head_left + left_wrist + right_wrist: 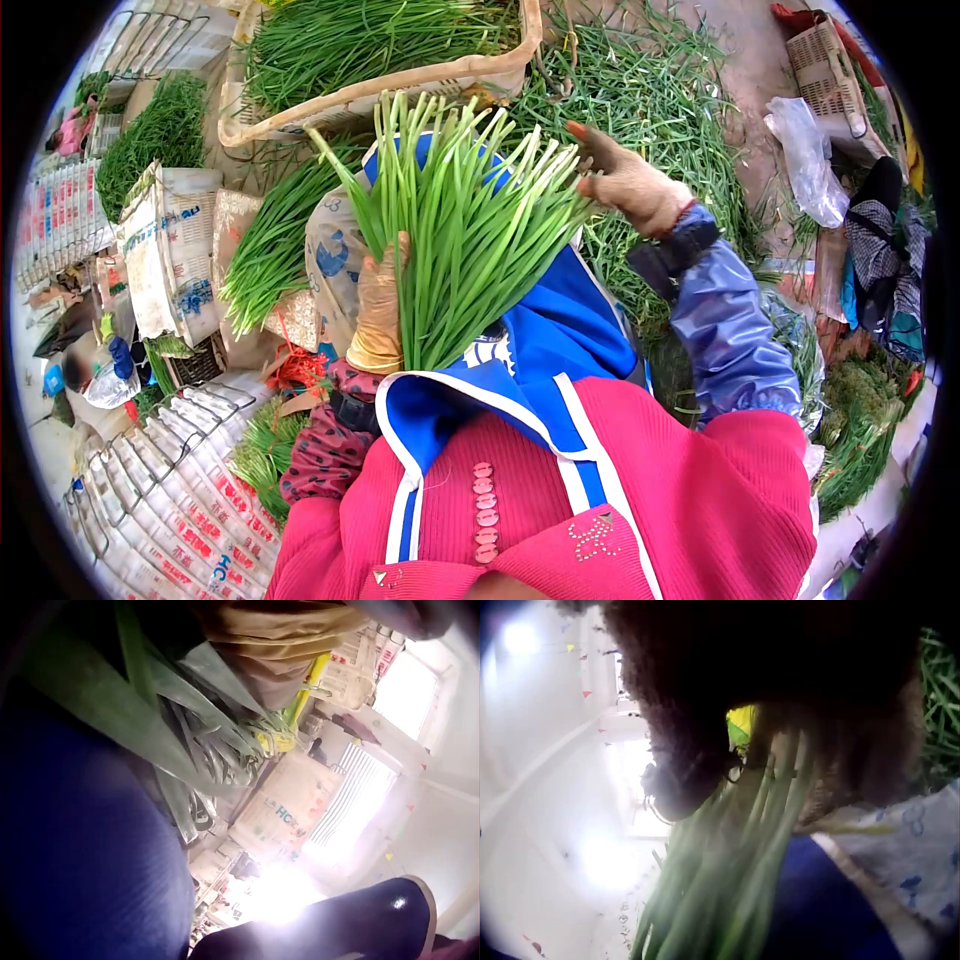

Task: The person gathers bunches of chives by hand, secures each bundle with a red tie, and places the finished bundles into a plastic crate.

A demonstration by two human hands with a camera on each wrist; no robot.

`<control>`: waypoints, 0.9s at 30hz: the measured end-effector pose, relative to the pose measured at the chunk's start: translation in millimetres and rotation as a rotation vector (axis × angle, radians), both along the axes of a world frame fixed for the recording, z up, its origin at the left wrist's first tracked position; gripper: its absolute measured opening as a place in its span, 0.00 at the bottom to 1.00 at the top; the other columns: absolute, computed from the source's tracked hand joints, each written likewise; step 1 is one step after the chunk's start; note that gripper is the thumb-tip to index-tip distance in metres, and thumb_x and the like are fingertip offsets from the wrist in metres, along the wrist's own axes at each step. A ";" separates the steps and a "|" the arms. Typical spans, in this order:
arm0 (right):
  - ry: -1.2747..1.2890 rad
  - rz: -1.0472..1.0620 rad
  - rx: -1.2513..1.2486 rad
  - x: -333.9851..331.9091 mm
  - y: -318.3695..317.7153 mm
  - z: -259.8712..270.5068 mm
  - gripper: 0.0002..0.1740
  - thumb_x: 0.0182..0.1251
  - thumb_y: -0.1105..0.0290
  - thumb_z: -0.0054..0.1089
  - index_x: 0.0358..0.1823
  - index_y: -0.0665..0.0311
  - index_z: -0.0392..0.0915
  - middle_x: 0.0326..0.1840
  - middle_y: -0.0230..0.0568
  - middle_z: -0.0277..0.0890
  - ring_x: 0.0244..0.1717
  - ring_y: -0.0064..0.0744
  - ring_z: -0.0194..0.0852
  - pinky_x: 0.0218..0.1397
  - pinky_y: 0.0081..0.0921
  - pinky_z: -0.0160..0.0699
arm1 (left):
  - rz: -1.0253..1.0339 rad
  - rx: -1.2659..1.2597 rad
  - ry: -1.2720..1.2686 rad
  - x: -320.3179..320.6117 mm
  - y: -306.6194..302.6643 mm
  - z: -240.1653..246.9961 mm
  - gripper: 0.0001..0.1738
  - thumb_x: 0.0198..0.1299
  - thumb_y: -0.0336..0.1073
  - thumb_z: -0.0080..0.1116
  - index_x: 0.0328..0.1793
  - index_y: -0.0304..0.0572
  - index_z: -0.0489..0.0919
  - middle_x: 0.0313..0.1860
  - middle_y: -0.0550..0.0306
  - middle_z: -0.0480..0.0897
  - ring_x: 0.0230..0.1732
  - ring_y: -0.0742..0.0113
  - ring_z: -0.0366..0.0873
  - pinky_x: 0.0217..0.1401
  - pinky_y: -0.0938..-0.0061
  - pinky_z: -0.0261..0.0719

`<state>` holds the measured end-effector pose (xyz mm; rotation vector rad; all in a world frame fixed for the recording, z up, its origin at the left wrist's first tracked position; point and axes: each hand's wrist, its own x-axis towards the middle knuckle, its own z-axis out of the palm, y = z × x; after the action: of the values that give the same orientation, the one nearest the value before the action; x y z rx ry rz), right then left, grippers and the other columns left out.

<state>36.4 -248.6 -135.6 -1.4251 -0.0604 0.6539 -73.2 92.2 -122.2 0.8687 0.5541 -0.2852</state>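
Note:
A thick bunch of garlic chives (pixel 460 230) lies over the lap, pale cut ends fanned out away from the body. My gloved left hand (pixel 378 315) grips it low on its left side, the thumb lying up along the leaves. In the left wrist view, broad leaves (pixel 112 690) come out beside the tan glove (pixel 270 645). My right hand (pixel 640 190), in a light glove with worn dark fingertips, is at the bunch's right edge, forefinger and thumb spread apart near the stalk ends. The right wrist view shows stalks (pixel 727 870) below the dark, shadowed hand.
A plastic crate (pixel 480 65) of chives stands ahead, with another bundle (pixel 275 235) at the left knee. Loose leaves (pixel 640 110) heap on the floor to the right. A clear plastic bag (pixel 805 160) lies farther right; stacked white crates (pixel 170 500) stand at lower left.

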 end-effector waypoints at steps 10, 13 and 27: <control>0.275 -0.554 -0.114 21.3 2.4 -23.5 0.12 0.77 0.70 0.48 0.54 0.65 0.76 0.34 0.36 0.79 0.33 0.25 0.74 0.36 0.24 0.78 | 0.013 0.217 0.024 -9.0 -4.9 -7.3 0.23 0.73 0.47 0.55 0.65 0.41 0.73 0.51 0.58 0.82 0.45 0.70 0.82 0.46 0.76 0.83; 0.380 -0.485 0.278 9.7 -29.5 -32.8 0.27 0.75 0.60 0.57 0.69 0.63 0.62 0.50 0.40 0.76 0.43 0.31 0.76 0.43 0.33 0.80 | 0.040 0.074 0.012 -12.4 -1.1 -6.7 0.24 0.74 0.50 0.51 0.67 0.42 0.73 0.55 0.57 0.81 0.50 0.66 0.82 0.52 0.71 0.83; 0.477 0.040 0.252 -35.3 2.9 -35.8 0.66 0.39 0.50 0.86 0.80 0.44 0.51 0.61 0.25 0.73 0.39 0.20 0.72 0.30 0.18 0.69 | 0.004 -0.034 -0.018 -16.2 -0.4 -17.8 0.23 0.76 0.50 0.45 0.68 0.46 0.73 0.54 0.57 0.82 0.50 0.63 0.82 0.53 0.66 0.84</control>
<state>1.2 -245.7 -171.3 -1.0008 0.1984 0.9691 -89.4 91.9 -140.0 0.8368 0.5332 -0.2818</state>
